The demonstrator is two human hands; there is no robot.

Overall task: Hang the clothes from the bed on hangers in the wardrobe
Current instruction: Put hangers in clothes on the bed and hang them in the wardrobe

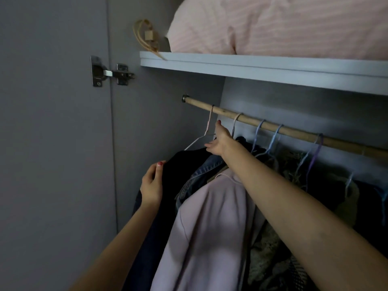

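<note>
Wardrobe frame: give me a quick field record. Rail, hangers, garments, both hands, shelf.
rail: wooden rod under the shelf, hanger hooks along it
leftmost hanger: hooked on the rod, carries the dark garment
left hand: grips the dark garment's edge
right hand: fingers extended, at the leftmost hanger's neck; contact unclear
next garments: denim jacket, pale pink top
shelf: holds striped pink bedding

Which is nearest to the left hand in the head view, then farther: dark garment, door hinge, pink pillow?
From the left hand:
1. Dark garment, gripped at its left edge.
2. Door hinge, up on the left wall.
3. Pink pillow, on the top shelf, upper right.
</note>
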